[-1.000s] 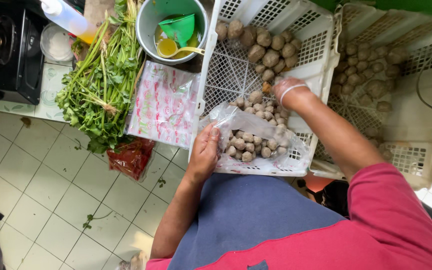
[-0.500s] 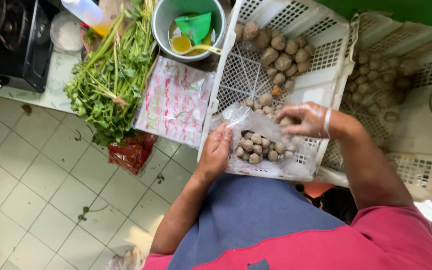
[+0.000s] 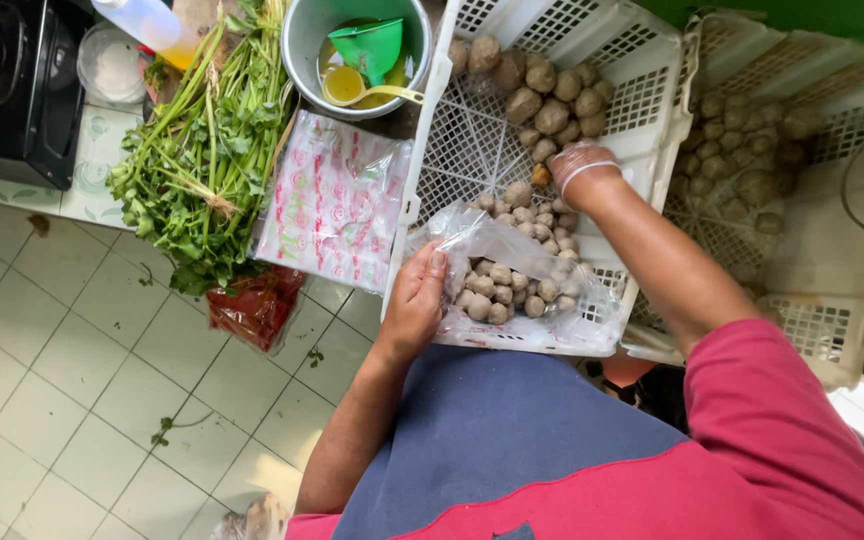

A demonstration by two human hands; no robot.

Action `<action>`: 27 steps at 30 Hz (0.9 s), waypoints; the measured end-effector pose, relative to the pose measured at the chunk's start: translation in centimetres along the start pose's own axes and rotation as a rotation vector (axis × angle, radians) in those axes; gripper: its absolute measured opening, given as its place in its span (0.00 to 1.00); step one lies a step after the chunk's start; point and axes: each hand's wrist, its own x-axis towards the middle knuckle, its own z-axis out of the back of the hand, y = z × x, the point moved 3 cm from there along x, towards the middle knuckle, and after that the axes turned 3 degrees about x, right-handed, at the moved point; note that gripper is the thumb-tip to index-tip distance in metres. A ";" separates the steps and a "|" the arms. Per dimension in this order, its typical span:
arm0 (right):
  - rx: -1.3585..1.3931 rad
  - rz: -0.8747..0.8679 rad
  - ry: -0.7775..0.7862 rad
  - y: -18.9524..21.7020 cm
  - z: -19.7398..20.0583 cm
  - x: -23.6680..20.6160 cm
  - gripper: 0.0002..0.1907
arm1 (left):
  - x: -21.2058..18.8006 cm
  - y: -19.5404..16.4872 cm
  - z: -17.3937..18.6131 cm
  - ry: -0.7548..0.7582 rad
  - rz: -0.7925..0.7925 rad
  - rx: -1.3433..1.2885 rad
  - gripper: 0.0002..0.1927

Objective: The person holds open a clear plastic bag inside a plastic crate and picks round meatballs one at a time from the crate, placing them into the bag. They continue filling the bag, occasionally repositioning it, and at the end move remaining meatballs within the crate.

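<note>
**Thin clear bag of meatballs held open at the crate's near edge**

A thin, clear, crinkled plastic bag point(image 3: 522, 275), partly filled with small grey-brown round meatballs point(image 3: 502, 290), is seen lying on the near end of a white perforated plastic crate point(image 3: 452, 150). The bag's mouth is held up by the left hand point(image 3: 414, 300), whose fingers point(image 3: 432, 268) are pinched closed on the film at its rim. The right hand point(image 3: 580, 165), covered by a thin clear glove, is curled over the loose meatballs in the middle of the crate; whether one is held in its fingers cannot be told.

The film is judged to be soft, slippery and easily torn, so it is best gripped at the rim, where it is gathered. The filled bag is judged moderately heavy and saggy, and support from beneath would be needed if it were lifted. The meatballs look firm and springy, likely damp, and apt to roll.

A second white crate point(image 3: 802, 250) of larger balls stands just beside on the right. To the left, a stack of printed plastic bags point(image 3: 332, 200), a bunch of leafy green stalks point(image 3: 207, 150) and a metal bowl point(image 3: 302, 50) holding a green funnel and a yellow ladle are laid on the bench. A black stove point(image 3: 12, 90) is set at the far left. Below, a pale tiled floor point(image 3: 82, 380) is seen, strewn with bits of leaf.
</note>
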 end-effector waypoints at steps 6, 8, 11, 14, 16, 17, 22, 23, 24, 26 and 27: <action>-0.014 0.002 0.044 0.8 -0.8 0.4 0.15 | -0.3 0.1 0.0 0.007 -0.033 0.008 0.18; 0.210 -0.004 -0.007 -0.2 0.5 -1.7 0.19 | -0.3 0.3 0.0 0.003 -0.003 -0.029 0.18; 0.706 -0.043 -0.058 -1.3 3.5 -6.8 0.20 | -0.1 0.6 -0.1 0.001 0.061 -0.111 0.18; 1.200 0.241 0.055 1.1 6.3 -12.8 0.18 | 0.1 0.1 -0.1 0.027 -0.034 -0.063 0.19; 1.014 0.384 0.012 3.4 7.4 -15.6 0.19 | 0.2 -0.1 -0.2 0.061 -0.073 -0.079 0.19; 1.009 0.305 0.079 4.1 7.4 -15.8 0.22 | 0.2 0.0 -0.3 0.079 -0.045 -0.135 0.19; 1.012 0.095 -0.155 2.6 5.7 -10.0 0.12 | -0.1 0.4 -0.1 0.092 -0.007 -0.155 0.19; 0.869 0.037 -0.239 1.6 4.8 -8.7 0.14 | -0.1 0.5 0.0 0.083 0.011 -0.150 0.19; 0.721 -0.022 -0.324 0.8 4.0 -7.3 0.15 | -0.1 0.7 0.1 0.076 0.023 -0.145 0.19; 0.387 -0.026 -0.170 1.1 1.6 -4.7 0.23 | -0.1 1.0 0.1 0.076 0.072 -0.134 0.20; 0.284 -0.037 -0.114 1.4 0.4 -4.0 0.18 | -0.1 1.1 0.2 0.069 0.103 -0.128 0.20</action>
